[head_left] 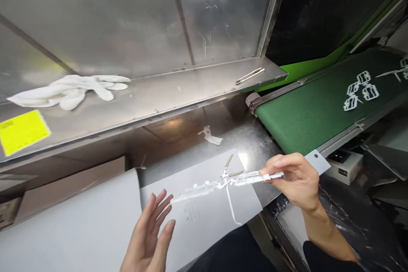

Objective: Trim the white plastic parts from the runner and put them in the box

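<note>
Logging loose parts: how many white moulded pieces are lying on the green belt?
2 at least: a four-part cluster mid-belt, and another piece at the right edge, cut off by the frame; more may lie beyond it.

Shelf (pixel 178 89): runs across the back, above the worktop (pixel 255 144).
Gloves (pixel 73 90): on the shelf, left part; a label (pixel 22 131) lies left of and before them.
Tweezers (pixel 250 75): on the shelf, right end.
Conveyor belt (pixel 312 114): right of the shelf and worktop (moulded parts (pixel 360 91) lie on it, far right).
Sheet (pixel 204 204): on the worktop, near edge; cutters (pixel 230 169) lie on it.
Plastic strip (pixel 223 185): above the sheet, between left hand (pixel 149 233) and right hand (pixel 295 180).
</note>
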Tool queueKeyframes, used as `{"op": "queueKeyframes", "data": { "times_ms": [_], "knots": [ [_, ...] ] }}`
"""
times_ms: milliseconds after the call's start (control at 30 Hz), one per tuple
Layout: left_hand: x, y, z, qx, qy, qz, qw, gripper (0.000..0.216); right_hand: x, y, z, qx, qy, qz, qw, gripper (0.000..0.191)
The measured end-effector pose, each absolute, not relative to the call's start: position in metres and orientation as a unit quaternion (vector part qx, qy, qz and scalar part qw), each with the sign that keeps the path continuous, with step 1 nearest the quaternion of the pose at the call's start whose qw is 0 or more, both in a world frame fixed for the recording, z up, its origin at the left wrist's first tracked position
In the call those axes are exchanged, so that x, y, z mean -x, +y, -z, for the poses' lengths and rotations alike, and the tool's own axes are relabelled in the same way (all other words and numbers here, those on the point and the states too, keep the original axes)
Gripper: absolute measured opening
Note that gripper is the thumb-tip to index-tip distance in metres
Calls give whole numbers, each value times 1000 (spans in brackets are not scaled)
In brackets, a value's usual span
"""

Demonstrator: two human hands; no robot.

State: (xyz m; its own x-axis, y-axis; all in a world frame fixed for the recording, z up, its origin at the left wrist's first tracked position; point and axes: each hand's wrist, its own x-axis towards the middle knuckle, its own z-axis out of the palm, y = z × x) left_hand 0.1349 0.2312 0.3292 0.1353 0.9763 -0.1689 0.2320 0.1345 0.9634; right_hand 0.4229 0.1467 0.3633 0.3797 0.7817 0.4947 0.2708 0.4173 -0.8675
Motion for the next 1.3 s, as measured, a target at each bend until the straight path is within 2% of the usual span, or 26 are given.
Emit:
{"op": "queueKeyframes", "data": {
  "times_ms": [200,400,567,733,867,967,1133,1300],
  "knots": [
    [-137,238,-338,-578,518,-406,482,30,-414,154,-366,449,-526,-234,683,37],
    [-138,236,-331,-572,455,-457,507,15,-423,145,-352,481,-502,-215,686,26],
    [-136,237,-341,-597,382,-451,543,21,-429,141,-344,485,-491,-181,700,31],
    [-128,233,-341,-590,358,-485,537,21,-434,142,-346,507,-556,-109,650,40],
    [-126,232,-345,-558,322,-524,558,48,-436,150,-349,497,-619,-51,605,30],
    [-125,231,-350,-555,315,-538,550,58,-435,155,-350,487,-632,-34,602,26],
    [-121,226,-352,-559,308,-548,541,64,-435,155,-347,480,-640,-12,600,24],
    [-116,220,-354,-545,322,-545,550,61,-437,151,-349,496,-645,-1,582,27]
  ]
}}
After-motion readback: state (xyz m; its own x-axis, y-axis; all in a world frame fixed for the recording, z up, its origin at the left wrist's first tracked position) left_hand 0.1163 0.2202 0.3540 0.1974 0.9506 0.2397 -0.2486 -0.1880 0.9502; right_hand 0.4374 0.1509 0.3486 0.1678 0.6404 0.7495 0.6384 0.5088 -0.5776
